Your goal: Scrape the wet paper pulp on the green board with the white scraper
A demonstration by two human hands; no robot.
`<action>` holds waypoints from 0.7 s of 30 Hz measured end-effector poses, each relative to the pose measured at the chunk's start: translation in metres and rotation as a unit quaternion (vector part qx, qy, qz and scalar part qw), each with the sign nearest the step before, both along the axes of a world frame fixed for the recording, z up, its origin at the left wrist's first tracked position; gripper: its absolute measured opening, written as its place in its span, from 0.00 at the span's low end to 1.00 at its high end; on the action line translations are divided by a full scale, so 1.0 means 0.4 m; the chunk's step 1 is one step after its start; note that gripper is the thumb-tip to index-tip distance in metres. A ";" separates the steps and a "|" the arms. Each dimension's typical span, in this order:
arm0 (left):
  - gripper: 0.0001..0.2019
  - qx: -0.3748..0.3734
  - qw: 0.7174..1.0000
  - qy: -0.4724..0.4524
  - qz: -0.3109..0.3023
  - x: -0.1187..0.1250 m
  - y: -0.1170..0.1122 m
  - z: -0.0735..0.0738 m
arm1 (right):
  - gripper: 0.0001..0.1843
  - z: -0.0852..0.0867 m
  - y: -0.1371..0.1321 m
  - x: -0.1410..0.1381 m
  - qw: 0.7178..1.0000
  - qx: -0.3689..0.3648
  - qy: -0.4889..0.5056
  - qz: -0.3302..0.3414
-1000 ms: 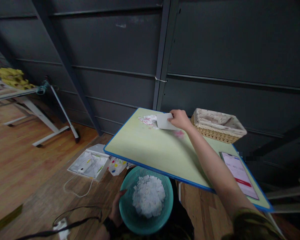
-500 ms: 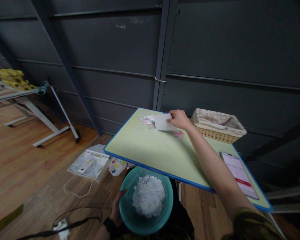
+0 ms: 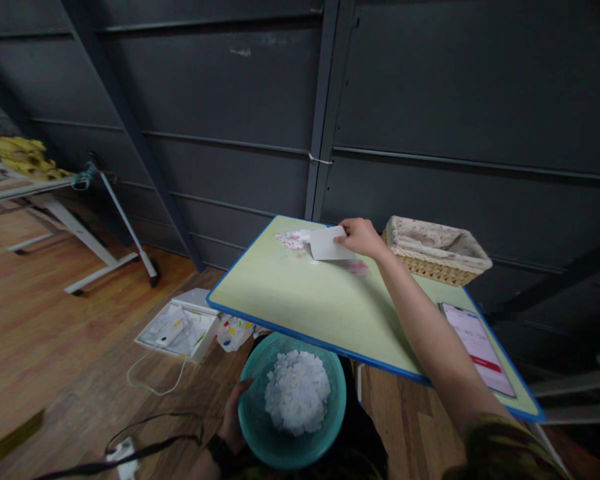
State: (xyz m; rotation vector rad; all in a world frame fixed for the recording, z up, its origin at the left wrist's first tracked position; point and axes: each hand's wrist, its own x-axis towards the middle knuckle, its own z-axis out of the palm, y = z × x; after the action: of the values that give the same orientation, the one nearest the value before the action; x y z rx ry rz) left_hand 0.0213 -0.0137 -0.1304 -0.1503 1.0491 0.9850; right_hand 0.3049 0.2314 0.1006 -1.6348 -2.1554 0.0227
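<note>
A plain white card [image 3: 327,244] is pinched by its right edge in my right hand [image 3: 359,236], tilted over the table. The card's left edge meets a small heap of white paper scraps [image 3: 294,239] with pink marks, near the table's far left corner. My left hand [image 3: 236,410] grips the left rim of a teal plastic basket [image 3: 334,427], thumb over the edge. Inside that basket lies a large mound of torn white paper pieces [image 3: 298,392]. The basket is just below the table's front edge.
The yellow-green table [image 3: 280,300] has a blue border and a pink smudge. On its right side are a lined wicker basket [image 3: 435,250] and a phone [image 3: 477,347]. An open white box [image 3: 180,331], cables and a power strip [image 3: 124,459] lie on the floor at left.
The card in my right hand has tilted very slightly, its left edge still at the scraps. My left hand and the teal basket have stayed in place.
</note>
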 end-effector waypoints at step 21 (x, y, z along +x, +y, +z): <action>0.23 -0.015 0.998 0.062 0.006 0.010 0.003 0.021 | 0.10 0.031 -0.013 0.035 0.994 -0.093 0.023 0.059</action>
State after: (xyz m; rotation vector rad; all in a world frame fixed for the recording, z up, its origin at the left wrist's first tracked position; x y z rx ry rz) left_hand 0.0252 -0.0124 -0.1222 -0.1213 1.1776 1.0006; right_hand 0.3188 0.2262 0.1129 -1.5861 -2.2696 0.3011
